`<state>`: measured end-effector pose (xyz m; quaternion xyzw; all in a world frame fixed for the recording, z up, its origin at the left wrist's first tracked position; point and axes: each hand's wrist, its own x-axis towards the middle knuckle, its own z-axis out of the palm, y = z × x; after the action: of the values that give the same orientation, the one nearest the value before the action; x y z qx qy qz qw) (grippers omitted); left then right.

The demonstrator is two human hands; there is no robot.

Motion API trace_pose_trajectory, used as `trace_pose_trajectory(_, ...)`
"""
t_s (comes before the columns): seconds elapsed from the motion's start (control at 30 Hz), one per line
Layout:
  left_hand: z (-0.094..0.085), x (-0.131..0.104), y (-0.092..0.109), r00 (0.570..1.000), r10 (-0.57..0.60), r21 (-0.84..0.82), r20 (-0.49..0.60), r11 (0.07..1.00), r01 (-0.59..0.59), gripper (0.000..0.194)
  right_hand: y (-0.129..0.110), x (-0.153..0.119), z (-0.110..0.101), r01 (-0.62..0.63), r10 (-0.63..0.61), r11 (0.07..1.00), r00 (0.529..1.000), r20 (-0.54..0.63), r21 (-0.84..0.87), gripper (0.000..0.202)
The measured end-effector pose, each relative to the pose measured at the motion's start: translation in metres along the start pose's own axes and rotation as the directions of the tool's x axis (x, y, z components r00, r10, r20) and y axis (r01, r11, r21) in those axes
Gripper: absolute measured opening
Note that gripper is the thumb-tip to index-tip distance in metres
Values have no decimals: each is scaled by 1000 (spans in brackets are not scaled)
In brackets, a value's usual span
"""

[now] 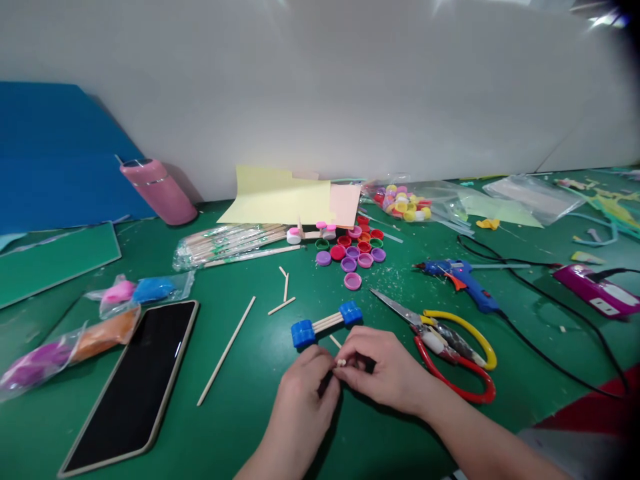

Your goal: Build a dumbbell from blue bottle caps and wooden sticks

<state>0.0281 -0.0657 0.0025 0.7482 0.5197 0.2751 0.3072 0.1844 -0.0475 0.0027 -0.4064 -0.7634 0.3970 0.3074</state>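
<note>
My left hand (306, 393) and my right hand (385, 367) meet at the fingertips just above the table. Pinched between them are short wooden sticks (341, 363); only their pale ends show, and the fingers hide the rest. Directly beyond my hands lies a small piece made of blue bottle caps (303, 333) joined by wooden sticks (327, 323). One loose stick (335, 341) pokes out near my right fingers. Scissors (435, 340) with red and yellow handles lie to the right of my right hand.
Coloured caps (353, 281) cluster beyond the blue piece, near bagged sticks (235, 244). A blue glue gun (465, 280) and its black cord lie right. A phone (133, 387), a long stick (227, 350) and bagged clay (105, 333) are left. A pink bottle (160, 192) stands behind.
</note>
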Motion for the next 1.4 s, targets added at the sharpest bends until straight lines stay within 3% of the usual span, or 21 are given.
trace_pose_trajectory(0.1, -12, -1, 2, 999, -29, -29, 26, 999, 30, 18, -1, 1, 0, 6, -6, 999, 1000, 0, -33, 4)
trace_pose_trajectory(0.27, -24, 3, 10, 999, -24, -85, -39, 996, 20, 16, 0, 3, 0, 61, -58, 989, 998, 32, -131, 3)
trace_pose_trajectory(0.5, -22, 15, 16, 999, 54, -96, 7, 994, -53, 17, 1, 4, -1, 88, -83, 973, 996, 33, -213, 7)
trace_pose_trajectory(0.77, -22, 18, 11, 999, 35, -67, -9, 997, -35, 14, 6, 6, 2, 109, -109, 954, 994, 16, -278, 22)
trace_pose_trajectory(0.97, -22, 16, 8, 1000, 11, -88, -5, 996, -12, 13, 7, 6, 2, 129, -127, 943, 992, 26, -307, 18)
trace_pose_trajectory(1.4, -9, 10, -4, 991, -1, -255, -130, 966, -33, 10, 8, 7, 5, 141, -145, 930, 989, 15, -339, 11)
